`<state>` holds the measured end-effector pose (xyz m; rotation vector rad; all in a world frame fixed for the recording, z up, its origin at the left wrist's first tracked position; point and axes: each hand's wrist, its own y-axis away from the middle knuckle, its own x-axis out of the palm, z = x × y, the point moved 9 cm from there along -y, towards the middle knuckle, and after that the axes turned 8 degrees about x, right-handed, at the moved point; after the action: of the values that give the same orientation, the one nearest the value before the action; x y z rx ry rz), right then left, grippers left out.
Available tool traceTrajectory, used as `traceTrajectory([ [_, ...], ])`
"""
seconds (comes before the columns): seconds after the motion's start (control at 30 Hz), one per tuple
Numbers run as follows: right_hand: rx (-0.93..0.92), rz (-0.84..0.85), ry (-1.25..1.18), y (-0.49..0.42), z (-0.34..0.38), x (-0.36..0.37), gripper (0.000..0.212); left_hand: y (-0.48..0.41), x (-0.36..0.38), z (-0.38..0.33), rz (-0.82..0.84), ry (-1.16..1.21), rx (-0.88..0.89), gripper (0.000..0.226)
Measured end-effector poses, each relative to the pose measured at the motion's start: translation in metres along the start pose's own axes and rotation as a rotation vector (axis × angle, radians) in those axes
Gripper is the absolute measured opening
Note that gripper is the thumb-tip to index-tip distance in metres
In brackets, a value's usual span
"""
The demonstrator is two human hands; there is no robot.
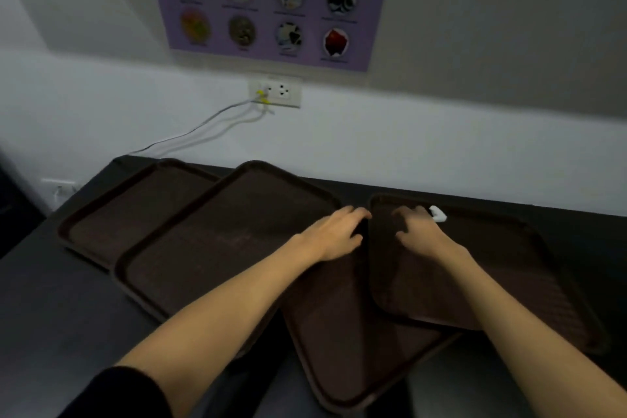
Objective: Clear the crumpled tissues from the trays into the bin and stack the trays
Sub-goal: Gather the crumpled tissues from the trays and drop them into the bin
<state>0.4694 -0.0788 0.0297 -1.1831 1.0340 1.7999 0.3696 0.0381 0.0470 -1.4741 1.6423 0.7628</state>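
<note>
Reaching forward over a dark table [51, 299], both bare hands hover low above brown trays. The left hand [334, 236] lies palm down, its fingers [353, 214] nearly straight and close together, their tips at the right rim of the middle tray [237, 231]. The right hand [420, 231] has its fingers [407, 214] bent and spread, holding nothing. One white crumpled tissue [437, 214] sits just beyond those fingertips on the right-hand tray [509, 265]; whether they touch it I cannot tell. Under both wrists, nearer than the fingers, a front tray [339, 349] lies askew, partly beneath the right-hand one. Well left of the left fingers a far tray [129, 214] sits partly under the middle tray.
</note>
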Motion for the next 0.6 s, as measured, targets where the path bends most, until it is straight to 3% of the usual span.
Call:
traceTrajectory([
  [0.17, 0.177, -0.040, 0.055, -0.043, -0.048, -0.008, 0.057, -0.034, 0.021, 0.002, 0.040, 0.028, -0.007, 0.046],
  [0.4, 0.232, -0.011, 0.022, -0.078, -0.085, 0.004, 0.055, -0.048, 0.037, 0.018, 0.069, 0.049, -0.050, 0.045],
  [0.6, 0.228, -0.030, -0.059, -0.089, -0.096, 0.010, 0.027, -0.046, 0.039, 0.028, 0.061, 0.068, -0.069, 0.045],
])
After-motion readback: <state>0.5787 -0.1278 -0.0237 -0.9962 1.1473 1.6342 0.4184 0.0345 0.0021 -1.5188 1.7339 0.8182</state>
